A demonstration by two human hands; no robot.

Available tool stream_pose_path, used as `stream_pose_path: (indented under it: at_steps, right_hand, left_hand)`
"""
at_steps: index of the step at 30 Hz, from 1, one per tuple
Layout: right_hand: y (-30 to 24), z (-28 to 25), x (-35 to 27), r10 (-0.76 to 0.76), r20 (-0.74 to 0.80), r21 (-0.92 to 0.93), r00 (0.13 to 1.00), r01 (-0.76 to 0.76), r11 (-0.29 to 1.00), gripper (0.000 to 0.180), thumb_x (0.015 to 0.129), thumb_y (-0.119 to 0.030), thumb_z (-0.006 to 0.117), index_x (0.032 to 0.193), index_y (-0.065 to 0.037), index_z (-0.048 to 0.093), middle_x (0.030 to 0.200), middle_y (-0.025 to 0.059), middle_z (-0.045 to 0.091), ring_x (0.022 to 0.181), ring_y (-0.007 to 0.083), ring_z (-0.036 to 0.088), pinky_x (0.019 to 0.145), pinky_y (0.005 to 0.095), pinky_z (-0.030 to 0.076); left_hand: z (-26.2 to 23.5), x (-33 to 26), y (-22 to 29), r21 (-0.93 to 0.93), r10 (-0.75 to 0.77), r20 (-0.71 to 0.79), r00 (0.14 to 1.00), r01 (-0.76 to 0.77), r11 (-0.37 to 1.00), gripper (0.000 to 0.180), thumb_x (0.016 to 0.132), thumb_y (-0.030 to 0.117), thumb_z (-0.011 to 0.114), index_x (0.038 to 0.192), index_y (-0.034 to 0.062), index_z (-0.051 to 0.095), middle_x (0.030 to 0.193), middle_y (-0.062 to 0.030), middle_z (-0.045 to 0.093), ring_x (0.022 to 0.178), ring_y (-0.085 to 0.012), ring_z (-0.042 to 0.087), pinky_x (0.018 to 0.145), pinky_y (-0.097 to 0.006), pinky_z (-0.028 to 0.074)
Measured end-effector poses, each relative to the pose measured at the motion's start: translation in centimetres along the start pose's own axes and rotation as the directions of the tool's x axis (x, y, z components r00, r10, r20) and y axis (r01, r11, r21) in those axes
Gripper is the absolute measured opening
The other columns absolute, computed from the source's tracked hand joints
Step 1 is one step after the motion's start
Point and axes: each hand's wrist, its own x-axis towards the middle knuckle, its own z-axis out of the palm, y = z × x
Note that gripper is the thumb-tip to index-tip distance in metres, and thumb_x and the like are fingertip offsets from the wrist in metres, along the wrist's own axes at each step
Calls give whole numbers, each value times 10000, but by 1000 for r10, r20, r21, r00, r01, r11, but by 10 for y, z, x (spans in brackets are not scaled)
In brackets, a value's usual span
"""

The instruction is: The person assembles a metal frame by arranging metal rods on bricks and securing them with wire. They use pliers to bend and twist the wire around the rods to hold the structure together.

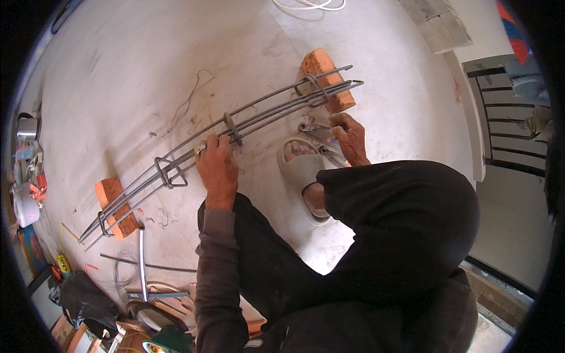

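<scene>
A long cage of thin steel reinforcing bars [195,152] slants across the floor, with square stirrups [232,128] around it. Its ends rest on two orange bricks, the far right brick [321,62] and the near left brick [116,203]. My left hand [218,167] closes over the bars beside a middle stirrup, a ring on one finger. My right hand [351,140] is closed by the far right brick, at the handle of a metal tool that looks like pincers [316,130]. Its fingers partly hide that handle. My sandalled foot [300,162] stands just left of it.
Loose wire [187,103] and wire scraps lie on the pale floor. At the lower left are a metal tube [142,265], a dark rod [147,265], a dark bag [88,300] and assorted tools. Grey blocks [441,29] and a black railing [506,120] stand at the right.
</scene>
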Motion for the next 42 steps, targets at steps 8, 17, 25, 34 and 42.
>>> stream_pose_path:
  at_steps: [8, 17, 25, 34, 42]
  right_hand:
    - [24, 0, -8, -29, -17, -24, 999, 28, 999, 286, 774, -69, 585, 1035, 8, 673, 936, 173, 697, 836, 272, 696, 784, 371, 539]
    - [26, 2, -5, -145, 47, -429, 988, 151, 891, 230, 788, -115, 648, 1003, -38, 678, 947, 166, 659, 900, 322, 665, 800, 428, 532]
    - [74, 2, -47, -365, 236, -729, 901, 412, 547, 414, 760, -203, 724, 1152, -129, 615, 1057, 107, 566, 989, 332, 583, 795, 497, 505]
    - [90, -7, -46, -111, 216, -798, 970, 241, 552, 515, 752, -142, 734, 1235, -109, 559, 1123, 122, 545, 1072, 338, 565, 868, 456, 499]
    - [98, -7, -40, 67, 343, -813, 937, 261, 521, 427, 798, -146, 701, 1203, -105, 574, 1086, 141, 560, 1010, 357, 594, 831, 466, 497]
  left_hand:
    - [3, 0, 3, -77, -46, -17, 999, 44, 996, 97, 842, 94, 657, 938, 87, 651, 924, -91, 584, 901, -328, 608, 737, -439, 487]
    - [0, 2, 5, -60, -45, 2, 999, 45, 997, 120, 831, 109, 678, 945, 85, 646, 944, -91, 585, 896, -328, 613, 749, -443, 483]
    - [1, -2, -6, -81, -20, -77, 997, 14, 997, 148, 821, 126, 698, 952, 76, 648, 951, -104, 584, 918, -328, 617, 776, -444, 481]
    - [-4, -4, -6, -115, -25, -111, 993, 12, 993, 201, 831, 212, 742, 953, 78, 656, 965, -113, 580, 946, -332, 613, 800, -446, 473]
    - [2, -6, -14, -103, -35, -190, 981, 15, 995, 186, 825, 192, 744, 950, 83, 661, 970, -105, 575, 937, -321, 610, 801, -447, 470]
